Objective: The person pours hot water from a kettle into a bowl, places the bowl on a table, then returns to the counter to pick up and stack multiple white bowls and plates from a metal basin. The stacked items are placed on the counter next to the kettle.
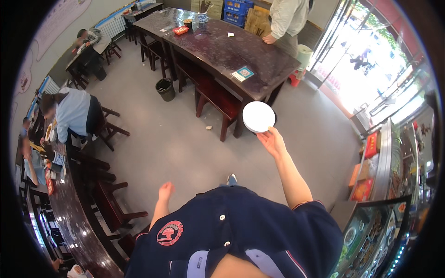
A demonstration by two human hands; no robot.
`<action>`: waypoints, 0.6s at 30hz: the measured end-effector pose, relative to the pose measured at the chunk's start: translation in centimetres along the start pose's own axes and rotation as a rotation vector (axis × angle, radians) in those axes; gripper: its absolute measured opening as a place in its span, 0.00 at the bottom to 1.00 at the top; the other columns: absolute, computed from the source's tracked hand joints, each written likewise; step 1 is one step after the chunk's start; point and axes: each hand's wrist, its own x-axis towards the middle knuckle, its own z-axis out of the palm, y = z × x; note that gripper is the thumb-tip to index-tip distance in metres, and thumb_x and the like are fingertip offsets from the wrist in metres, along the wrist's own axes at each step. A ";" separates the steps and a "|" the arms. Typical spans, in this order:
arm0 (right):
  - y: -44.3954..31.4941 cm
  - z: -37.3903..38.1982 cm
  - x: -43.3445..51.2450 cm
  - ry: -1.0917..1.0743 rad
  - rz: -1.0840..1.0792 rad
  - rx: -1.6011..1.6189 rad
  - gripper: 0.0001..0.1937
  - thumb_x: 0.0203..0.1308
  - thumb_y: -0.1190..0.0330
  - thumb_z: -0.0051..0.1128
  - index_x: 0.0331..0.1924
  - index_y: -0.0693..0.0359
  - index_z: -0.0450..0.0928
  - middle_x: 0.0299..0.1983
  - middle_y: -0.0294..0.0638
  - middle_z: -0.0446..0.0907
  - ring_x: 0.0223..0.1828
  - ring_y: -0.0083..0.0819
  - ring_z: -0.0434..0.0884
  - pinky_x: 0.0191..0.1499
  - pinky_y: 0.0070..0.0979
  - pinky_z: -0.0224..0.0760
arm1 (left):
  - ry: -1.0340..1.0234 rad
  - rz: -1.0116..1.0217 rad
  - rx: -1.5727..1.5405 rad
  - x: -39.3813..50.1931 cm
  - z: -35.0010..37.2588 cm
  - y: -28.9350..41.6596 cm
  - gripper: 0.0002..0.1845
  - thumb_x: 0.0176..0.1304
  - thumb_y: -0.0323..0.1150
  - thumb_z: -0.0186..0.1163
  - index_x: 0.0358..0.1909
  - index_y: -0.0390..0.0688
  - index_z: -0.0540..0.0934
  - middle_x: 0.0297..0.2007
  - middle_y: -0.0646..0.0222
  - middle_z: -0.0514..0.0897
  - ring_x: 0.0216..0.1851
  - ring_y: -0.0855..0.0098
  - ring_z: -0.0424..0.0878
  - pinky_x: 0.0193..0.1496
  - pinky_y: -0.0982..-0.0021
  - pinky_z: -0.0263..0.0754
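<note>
My right hand point(272, 141) stretches forward and grips the near rim of a round white dish point(258, 116). Its smooth white face points up, and whether it is one dish or several stacked is unclear. The dish appears in front of the near corner of a long dark wooden table point(222, 48). Lower at the left, my left hand point(167, 189) hangs beside my body, slightly blurred. Its fingers look curled in, with no object visible in them.
Dark wooden benches point(222, 99) line the long table; a black waste bin point(165, 89) stands nearby. A person point(290, 21) rests a hand on the table's far side. Seated diners point(74, 107) and stools point(116, 205) are at left. A glass food display point(368, 236) flanks the right.
</note>
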 end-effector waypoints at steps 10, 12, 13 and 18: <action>-4.6 5.0 31.0 -0.031 0.010 0.024 0.17 0.60 0.67 0.52 0.51 0.65 0.67 0.50 0.48 0.72 0.53 0.41 0.72 0.60 0.36 0.66 | -0.075 -0.538 0.321 3.8 0.1 -1.8 0.13 0.65 0.40 0.51 0.39 0.40 0.77 0.27 0.68 0.82 0.25 0.73 0.79 0.24 0.74 0.70; -4.3 5.5 36.8 -0.020 -0.012 0.048 0.18 0.60 0.68 0.51 0.51 0.68 0.66 0.52 0.51 0.70 0.55 0.42 0.71 0.61 0.37 0.65 | -0.097 -0.538 0.300 8.8 0.9 0.7 0.13 0.66 0.39 0.50 0.40 0.40 0.76 0.27 0.67 0.82 0.25 0.73 0.79 0.24 0.74 0.70; -4.1 5.9 40.0 0.019 -0.019 0.065 0.18 0.60 0.68 0.51 0.51 0.68 0.66 0.52 0.52 0.70 0.55 0.42 0.71 0.61 0.37 0.65 | -0.114 -0.527 0.294 12.1 1.2 2.3 0.13 0.66 0.39 0.50 0.41 0.40 0.76 0.28 0.67 0.82 0.25 0.73 0.80 0.24 0.74 0.70; -2.8 7.9 52.7 0.109 -0.074 0.125 0.19 0.58 0.67 0.54 0.53 0.61 0.68 0.49 0.45 0.74 0.51 0.39 0.74 0.59 0.37 0.66 | -0.202 -0.401 0.284 29.6 0.4 13.3 0.13 0.67 0.37 0.48 0.45 0.39 0.74 0.30 0.65 0.83 0.27 0.71 0.81 0.23 0.74 0.69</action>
